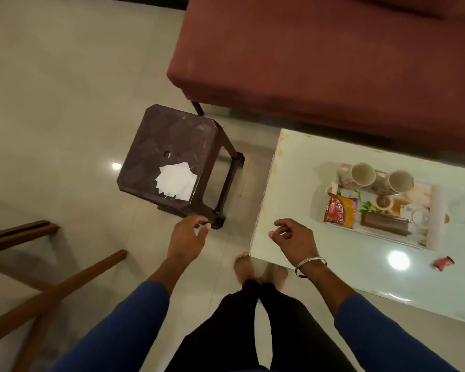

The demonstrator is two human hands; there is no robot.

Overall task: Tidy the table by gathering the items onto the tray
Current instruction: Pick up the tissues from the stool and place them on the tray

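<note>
A flowered tray [428,238] lies on the pale glass table [306,210] at the right. On it stand two empty mugs [360,175] [399,182], a yellow and red snack packet [341,210], a small bowl [383,202], a brown flat box [384,227] and a white lidded pot [418,214]. A small red wrapper [443,263] lies on the table near the tray. My left hand [187,236] hangs over the floor by the stool's near corner, fingers loosely curled, empty. My right hand [293,237] hovers over the table's near left corner, also loosely curled and empty.
A dark brown plastic stool [172,146] stands left of the table with several white paper pieces [175,182] on it. A maroon sofa [320,55] fills the back. Wooden chair legs [57,288] cross the lower left. My bare feet [244,267] stand at the table's corner.
</note>
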